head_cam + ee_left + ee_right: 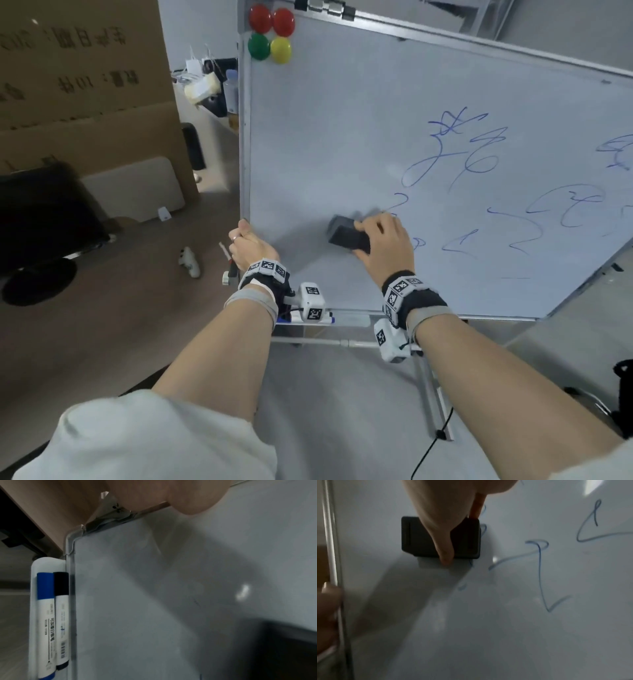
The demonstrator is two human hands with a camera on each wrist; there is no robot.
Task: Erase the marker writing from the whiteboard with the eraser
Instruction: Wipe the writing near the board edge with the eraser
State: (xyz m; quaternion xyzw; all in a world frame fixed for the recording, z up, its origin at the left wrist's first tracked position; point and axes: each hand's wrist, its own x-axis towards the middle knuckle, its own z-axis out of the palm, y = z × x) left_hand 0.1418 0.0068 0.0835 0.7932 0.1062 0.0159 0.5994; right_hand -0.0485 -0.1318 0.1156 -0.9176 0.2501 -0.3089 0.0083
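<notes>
A whiteboard (342, 120) on a stand carries blue marker writing (455, 154) on its right half; its left half is bare. My right hand (380, 240) grips a black eraser (346, 234) flat against the board, just left of the lowest scribbles. In the right wrist view the eraser (423, 538) lies under my thumb, with blue strokes (539, 563) to its right. My left hand (248, 245) holds the board's left edge, thumb on the frame. The left wrist view shows the board's surface (137, 601) and my palm (171, 493) at its edge.
Coloured round magnets (270, 32) sit at the board's top left corner. A blue marker (45, 615) and a black marker (61, 615) lie in the tray below the board. Cardboard boxes (85, 85) and a dark chair (41, 222) stand to the left. A cable (431, 452) trails on the floor.
</notes>
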